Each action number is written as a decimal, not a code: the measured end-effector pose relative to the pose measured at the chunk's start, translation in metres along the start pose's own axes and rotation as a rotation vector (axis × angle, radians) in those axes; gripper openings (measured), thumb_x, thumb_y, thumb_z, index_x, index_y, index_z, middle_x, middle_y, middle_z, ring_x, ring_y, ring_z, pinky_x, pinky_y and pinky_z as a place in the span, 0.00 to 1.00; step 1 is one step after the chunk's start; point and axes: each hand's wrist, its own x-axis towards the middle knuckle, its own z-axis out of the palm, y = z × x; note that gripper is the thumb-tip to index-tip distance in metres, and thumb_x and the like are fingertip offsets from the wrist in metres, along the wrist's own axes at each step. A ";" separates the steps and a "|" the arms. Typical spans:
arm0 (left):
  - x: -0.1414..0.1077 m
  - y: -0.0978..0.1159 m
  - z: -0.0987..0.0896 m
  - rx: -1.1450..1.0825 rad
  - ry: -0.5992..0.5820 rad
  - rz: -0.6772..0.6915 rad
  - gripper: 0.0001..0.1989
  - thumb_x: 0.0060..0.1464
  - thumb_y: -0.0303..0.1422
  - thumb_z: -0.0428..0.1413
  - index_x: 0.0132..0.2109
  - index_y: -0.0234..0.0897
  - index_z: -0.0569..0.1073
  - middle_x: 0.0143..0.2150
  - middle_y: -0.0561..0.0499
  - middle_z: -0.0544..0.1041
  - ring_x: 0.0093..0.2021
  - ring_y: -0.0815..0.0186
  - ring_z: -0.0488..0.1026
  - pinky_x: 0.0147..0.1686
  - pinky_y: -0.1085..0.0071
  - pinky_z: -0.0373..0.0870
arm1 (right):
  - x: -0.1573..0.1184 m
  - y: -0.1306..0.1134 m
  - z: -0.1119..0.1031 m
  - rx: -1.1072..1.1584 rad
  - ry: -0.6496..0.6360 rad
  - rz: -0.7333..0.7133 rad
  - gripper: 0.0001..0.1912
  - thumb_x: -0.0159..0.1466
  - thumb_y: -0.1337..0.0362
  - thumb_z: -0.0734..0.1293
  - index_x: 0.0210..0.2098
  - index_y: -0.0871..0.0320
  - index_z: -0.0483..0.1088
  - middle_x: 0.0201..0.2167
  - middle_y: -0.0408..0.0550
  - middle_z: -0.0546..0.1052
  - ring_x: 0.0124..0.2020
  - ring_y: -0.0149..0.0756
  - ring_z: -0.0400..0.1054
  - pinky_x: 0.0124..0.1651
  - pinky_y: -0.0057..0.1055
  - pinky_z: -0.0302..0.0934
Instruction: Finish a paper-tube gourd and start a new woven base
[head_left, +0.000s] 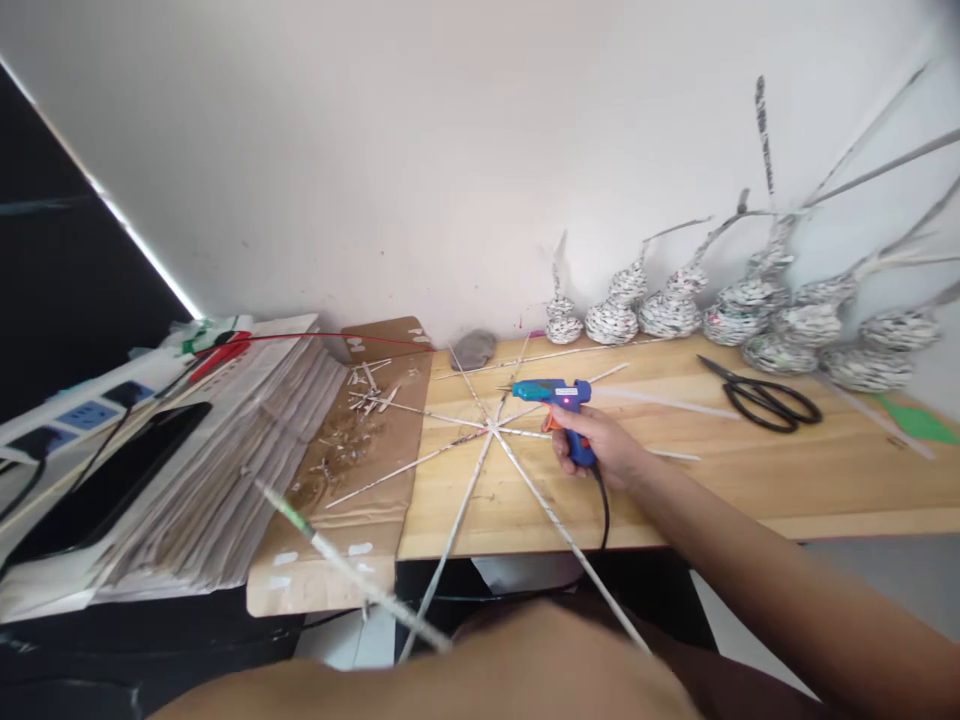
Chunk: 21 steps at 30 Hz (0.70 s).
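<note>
My right hand (600,440) is wrapped round the handle of a blue glue gun (551,390), with fingers at its orange trigger. Its nozzle points left, just above a star of rolled-paper sticks (491,428) that cross at one centre on the wooden board. Two of the star's sticks reach over the front edge. Across the near left runs a blurred loose paper stick (349,575), its lower end meeting a large, close, blurred patch of skin (480,675). This may be my left arm or hand; its fingers cannot be made out.
Woven paper gourds (611,322) line the wall at the right. Black scissors (765,395) lie before them. A grey stone (473,350) rests behind the star. Left are cardboard (375,530) with scraps, a paper stack (202,520), a phone (112,480) and a power strip (82,415).
</note>
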 end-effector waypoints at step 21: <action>0.061 -0.066 -0.019 -0.512 0.246 -0.105 0.15 0.50 0.42 0.64 0.38 0.34 0.80 0.28 0.51 0.75 0.21 0.77 0.64 0.19 0.79 0.53 | -0.044 -0.027 0.028 0.067 0.044 -0.237 0.16 0.54 0.55 0.75 0.34 0.59 0.72 0.23 0.41 0.72 0.18 0.28 0.66 0.15 0.22 0.54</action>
